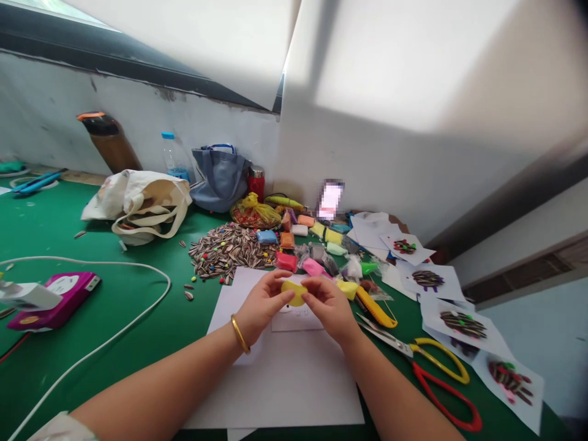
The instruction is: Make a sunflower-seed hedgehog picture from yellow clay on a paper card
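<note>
Both my hands hold a flattened yellow clay piece (294, 292) between them above a white sheet of paper (285, 367) on the green table (92, 331). My left hand (261, 304), with a gold bangle on the wrist, pinches the clay's left side. My right hand (328, 306) pinches its right side. A smaller paper with a faint drawing (298, 318) lies just under the hands. A pile of striped sunflower seeds (225, 250) lies behind the paper, to the left.
Coloured clay blocks in wrappers (312, 251) lie behind the hands. Scissors with red and yellow handles (436, 367) and a yellow utility knife (374, 306) lie right. Finished seed pictures (459, 324) line the right edge. A pink box (55, 300), white cable (114, 331) and bags (142, 205) sit left.
</note>
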The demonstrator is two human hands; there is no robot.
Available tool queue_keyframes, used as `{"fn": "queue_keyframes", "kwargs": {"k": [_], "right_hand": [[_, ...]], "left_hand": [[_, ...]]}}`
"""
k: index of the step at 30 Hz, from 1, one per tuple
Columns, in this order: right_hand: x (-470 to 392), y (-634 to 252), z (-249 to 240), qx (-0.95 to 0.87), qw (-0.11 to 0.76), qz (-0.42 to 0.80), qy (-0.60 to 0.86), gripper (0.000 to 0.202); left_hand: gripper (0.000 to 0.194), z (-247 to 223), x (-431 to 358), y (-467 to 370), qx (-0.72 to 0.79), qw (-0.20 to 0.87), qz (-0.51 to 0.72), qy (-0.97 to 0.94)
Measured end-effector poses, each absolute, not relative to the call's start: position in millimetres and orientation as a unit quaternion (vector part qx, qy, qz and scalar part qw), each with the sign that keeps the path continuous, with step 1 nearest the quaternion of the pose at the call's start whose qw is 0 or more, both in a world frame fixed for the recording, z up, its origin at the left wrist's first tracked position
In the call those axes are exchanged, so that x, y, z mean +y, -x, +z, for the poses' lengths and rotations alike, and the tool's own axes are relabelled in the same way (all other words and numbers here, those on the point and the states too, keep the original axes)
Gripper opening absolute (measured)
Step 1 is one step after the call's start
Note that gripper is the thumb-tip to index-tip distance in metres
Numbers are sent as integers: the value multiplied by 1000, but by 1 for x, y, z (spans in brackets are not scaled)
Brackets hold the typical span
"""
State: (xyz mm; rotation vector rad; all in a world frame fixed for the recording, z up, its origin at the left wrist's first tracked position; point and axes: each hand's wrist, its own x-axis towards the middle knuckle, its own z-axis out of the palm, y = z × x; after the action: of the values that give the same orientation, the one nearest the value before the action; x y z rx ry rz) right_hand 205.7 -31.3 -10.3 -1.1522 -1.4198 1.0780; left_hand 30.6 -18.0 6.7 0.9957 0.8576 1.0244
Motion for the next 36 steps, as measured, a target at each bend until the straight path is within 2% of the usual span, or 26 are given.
{"fn": "queue_keyframes", "kwargs": {"k": [7, 12, 17, 23, 28, 32, 36], "right_hand": [[-31, -211, -11, -577, 494, 438, 480, 20], [-30, -212, -8, -564, 503, 443, 482, 19], [-30, -211, -8, -550, 509, 463, 474, 17], [-29, -211, -8, -534, 511, 493, 460, 25], [-29, -209, -8, -540, 500, 486, 472, 21], [-29, -209, -9, -560, 485, 480, 470, 18], [-30, -209, -11, -571, 486, 475, 461, 16]], "left_hand": [[29, 2, -10, -29, 441, 595, 450, -499], [38, 0, -9, -30, 444, 588, 455, -500], [30, -1, -8, -29, 450, 580, 461, -498], [28, 0, -9, -29, 450, 571, 456, -514], [38, -3, -11, -30, 408, 571, 441, -560], [23, -4, -10, -29, 418, 531, 429, -599], [25, -4, -9, -29, 431, 541, 427, -583]]}}
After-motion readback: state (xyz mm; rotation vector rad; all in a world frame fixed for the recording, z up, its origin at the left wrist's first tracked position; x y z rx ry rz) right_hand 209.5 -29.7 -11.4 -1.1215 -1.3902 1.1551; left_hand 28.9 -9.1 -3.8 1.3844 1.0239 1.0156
